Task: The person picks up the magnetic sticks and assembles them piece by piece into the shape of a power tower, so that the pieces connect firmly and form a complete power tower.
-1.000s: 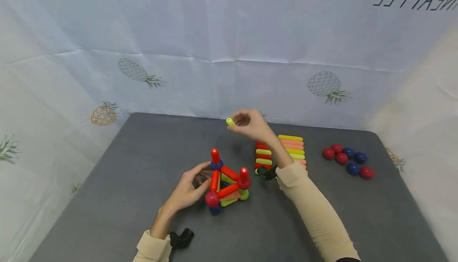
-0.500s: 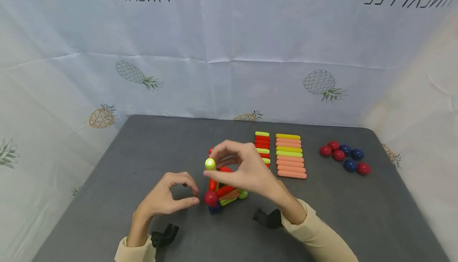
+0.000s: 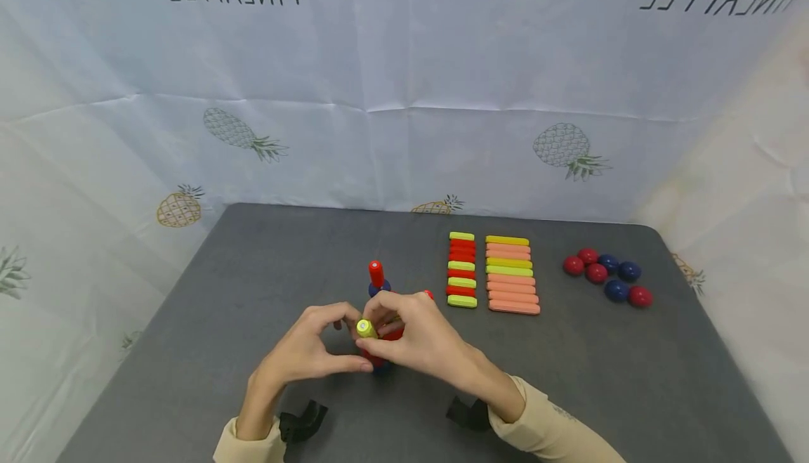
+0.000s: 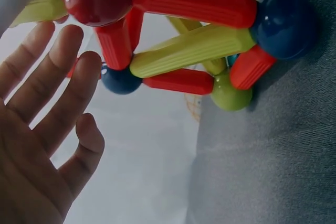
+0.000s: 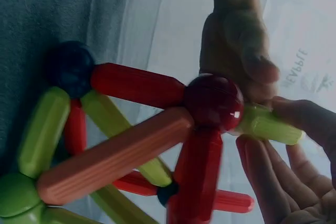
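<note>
Green rod (image 3: 366, 329) upright in the right hand (image 3: 413, 333), its lower end against the near red ball (image 5: 214, 102) of the frame (image 5: 115, 156).

The right hand pinches the rod between thumb and fingertips, reaching in low from the right; the left hand (image 3: 310, 350) grasps nothing, its fingers loosely bent and apart, thumb below, cupped from the left side, and whether its tips touch the ball I cannot tell. Half a second ago the rod hung higher, hiding part of the frame's far side; now it is lower and nearer, the left hand has closed in, and the standing red rod (image 3: 376, 273) on the far blue ball (image 3: 387, 285) shows again. Beyond, short rods (image 3: 462, 266), long rods (image 3: 510, 280) and loose balls (image 3: 596, 272) lie on the grey table (image 3: 607, 364).
</note>
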`<action>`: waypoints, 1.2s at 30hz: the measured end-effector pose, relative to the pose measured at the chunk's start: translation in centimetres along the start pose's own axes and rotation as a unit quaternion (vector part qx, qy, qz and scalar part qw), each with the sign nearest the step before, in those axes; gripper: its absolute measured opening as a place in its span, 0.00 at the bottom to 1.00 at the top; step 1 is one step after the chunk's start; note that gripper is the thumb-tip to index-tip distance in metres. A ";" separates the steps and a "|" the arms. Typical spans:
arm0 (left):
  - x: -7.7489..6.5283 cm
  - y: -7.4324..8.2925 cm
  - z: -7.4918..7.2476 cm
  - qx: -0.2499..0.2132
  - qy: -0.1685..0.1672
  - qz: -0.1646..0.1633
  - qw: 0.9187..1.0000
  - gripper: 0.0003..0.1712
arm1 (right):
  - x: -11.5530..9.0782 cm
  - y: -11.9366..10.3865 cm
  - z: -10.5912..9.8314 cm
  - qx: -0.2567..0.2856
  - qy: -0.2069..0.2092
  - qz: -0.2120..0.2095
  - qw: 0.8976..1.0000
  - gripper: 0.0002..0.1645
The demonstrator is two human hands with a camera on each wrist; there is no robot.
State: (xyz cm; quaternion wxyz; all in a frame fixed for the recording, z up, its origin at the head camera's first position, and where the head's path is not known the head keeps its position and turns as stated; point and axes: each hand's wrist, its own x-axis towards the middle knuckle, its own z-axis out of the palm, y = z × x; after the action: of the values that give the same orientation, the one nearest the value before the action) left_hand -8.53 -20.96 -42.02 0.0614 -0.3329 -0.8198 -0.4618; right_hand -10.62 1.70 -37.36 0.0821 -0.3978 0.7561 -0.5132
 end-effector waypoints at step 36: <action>-0.6 -2.6 -0.3 0.031 0.050 -0.067 0.996 0.16 | -13.9 12.2 -22.1 -0.347 0.276 0.231 0.866 0.23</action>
State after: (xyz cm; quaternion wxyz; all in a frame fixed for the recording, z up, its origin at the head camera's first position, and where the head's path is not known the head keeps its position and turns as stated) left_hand -9.71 -22.43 -43.99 0.0811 -0.2514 -0.8502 -0.4553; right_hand -19.38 28.79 -41.38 -0.1569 -0.0566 0.9473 -0.2734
